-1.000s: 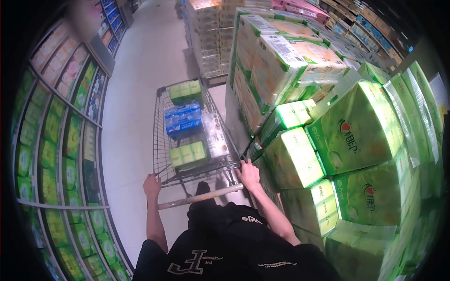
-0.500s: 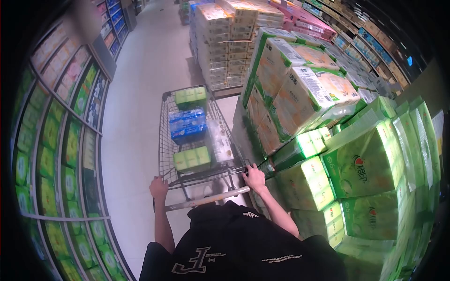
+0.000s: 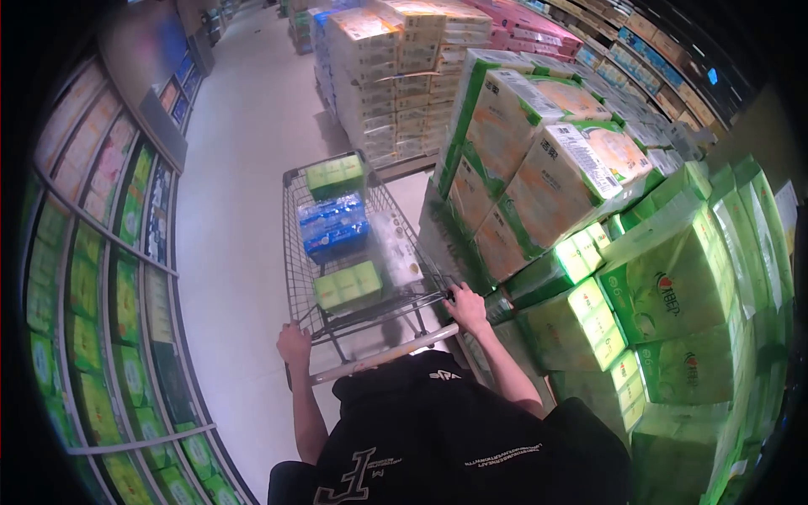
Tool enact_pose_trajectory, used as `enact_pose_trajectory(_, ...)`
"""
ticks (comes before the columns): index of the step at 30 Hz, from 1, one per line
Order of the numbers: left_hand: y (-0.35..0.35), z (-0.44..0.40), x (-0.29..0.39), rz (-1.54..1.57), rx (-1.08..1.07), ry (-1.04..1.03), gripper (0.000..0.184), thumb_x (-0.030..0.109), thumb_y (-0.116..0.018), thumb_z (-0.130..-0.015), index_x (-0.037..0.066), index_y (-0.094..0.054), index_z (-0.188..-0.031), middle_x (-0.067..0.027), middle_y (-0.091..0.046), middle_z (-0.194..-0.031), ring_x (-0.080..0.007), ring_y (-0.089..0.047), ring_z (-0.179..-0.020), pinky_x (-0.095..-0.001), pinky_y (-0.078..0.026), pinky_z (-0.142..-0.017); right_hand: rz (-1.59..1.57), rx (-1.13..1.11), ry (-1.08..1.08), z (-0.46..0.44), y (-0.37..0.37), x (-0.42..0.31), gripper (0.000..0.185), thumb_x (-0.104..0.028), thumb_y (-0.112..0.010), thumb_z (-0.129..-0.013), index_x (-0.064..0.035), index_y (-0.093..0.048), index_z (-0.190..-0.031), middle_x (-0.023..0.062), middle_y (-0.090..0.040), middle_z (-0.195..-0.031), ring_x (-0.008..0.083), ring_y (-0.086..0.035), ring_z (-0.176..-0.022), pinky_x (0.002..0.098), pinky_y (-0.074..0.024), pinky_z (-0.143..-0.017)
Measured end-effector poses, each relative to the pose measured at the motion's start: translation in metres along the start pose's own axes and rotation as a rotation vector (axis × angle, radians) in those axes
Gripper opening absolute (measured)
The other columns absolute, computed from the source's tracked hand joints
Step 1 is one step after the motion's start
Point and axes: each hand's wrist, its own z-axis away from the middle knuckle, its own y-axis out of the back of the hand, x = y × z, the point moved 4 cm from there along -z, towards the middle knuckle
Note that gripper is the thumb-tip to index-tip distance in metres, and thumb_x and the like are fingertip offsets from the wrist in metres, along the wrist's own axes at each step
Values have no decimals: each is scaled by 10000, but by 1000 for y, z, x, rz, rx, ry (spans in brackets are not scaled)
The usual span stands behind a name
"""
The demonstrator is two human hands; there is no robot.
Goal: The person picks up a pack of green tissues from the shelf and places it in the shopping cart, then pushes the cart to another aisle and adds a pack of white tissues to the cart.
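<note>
Gripping the trolley (image 3: 383,356) by its rear corners, my left hand (image 3: 294,344) and right hand (image 3: 468,308) curl closed; it stands on pale aisle floor (image 3: 231,252) between shelves (image 3: 151,442) and green packs (image 3: 648,290) reading "相印" beside a red heart (image 3: 662,279).

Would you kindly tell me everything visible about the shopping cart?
The shopping cart has a dark, metal-looking wire basket and a pale push bar at its near end. Upright on the floor, it holds two green packs, blue packaging and a whitish pack. The left hand and right hand hold its near corners.
</note>
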Motion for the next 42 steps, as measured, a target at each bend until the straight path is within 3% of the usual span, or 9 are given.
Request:
enact_pose_trajectory(19, 4, -79, 1, -51, -23, -135, 321, 303, -660, -818, 101, -664, -1067, -147, -657, -969, -329, -659, -888, -441, -528, -762, -51, -12, -73, -57, -14, -16, 345, -290, -655, -795, -95, -635, -1078, 164, -600, -1095, 363, -641, -938, 470, -522, -807)
enact_pose_trajectory(26, 1, -102, -2, -71, -31, -175, 361, 331, -652, -833, 97, -660, -1108, -150, -663, -992, -328, -655, -907, -453, -517, -768, -165, 177, -75, -61, -3, -24, 280, -271, -620, -810, -99, -635, -1031, 151, -602, -1080, 360, -652, -871, 474, -533, -758)
enact_pose_trajectory(31, 2, -112, -6, -69, -49, -157, 375, 328, -640, -850, 86, -637, -1136, -141, -658, -969, -336, -650, -907, -462, -512, -760, -317, 310, -147, -28, -3, -32, 238, -136, -528, -862, -106, -627, -1077, 111, -541, -1277, 348, -616, -1007, 455, -521, -826)
enact_pose_trajectory(34, -6, -116, -7, -52, -57, -151, 382, 319, -637, -853, 74, -626, -1145, -142, -650, -942, -336, -649, -882, -466, -508, -751, -315, 337, -146, -17, -2, -30, 274, -99, -517, -861, -78, -610, -1118, 119, -523, -1298, 352, -599, -1048, 460, -511, -861)
enact_pose_trajectory(37, -11, -125, -15, -65, -101, -147, 379, 318, -642, -850, 82, -630, -1147, -144, -644, -998, -349, -639, -905, -469, -509, -757, -360, 311, -113, -14, -7, -27, 289, -71, -513, -857, -52, -595, -1133, 124, -511, -1299, 360, -601, -1032, 463, -518, -851)
enact_pose_trajectory(39, -10, -128, -17, -114, -86, -116, 395, 317, -650, -839, 90, -632, -1162, -161, -618, -1101, -360, -617, -975, -469, -504, -784, -424, 260, -79, -10, 1, -29, 274, -91, -538, -855, -52, -602, -1119, 132, -536, -1260, 357, -603, -1021, 441, -521, -856)
enact_pose_trajectory(40, -11, -133, -8, -137, -4, -195, 382, 264, -657, -833, 80, -628, -1167, -175, -587, -1165, -374, -585, -1046, -474, -492, -828, -432, 275, -93, -7, 9, -25, 274, -91, -538, -855, -52, -602, -1119, 132, -536, -1260, 357, -603, -1021, 441, -521, -856)
enact_pose_trajectory(42, -10, -146, 18, 208, 103, -326, 378, 198, -652, -830, 44, -614, -1174, -184, -573, -1189, -370, -573, -1054, -477, -479, -863, -417, 353, 120, 3, 32, -28, 250, -126, -559, -864, -52, -614, -1096, 128, -590, -1165, 336, -606, -1012, 422, -513, -863)
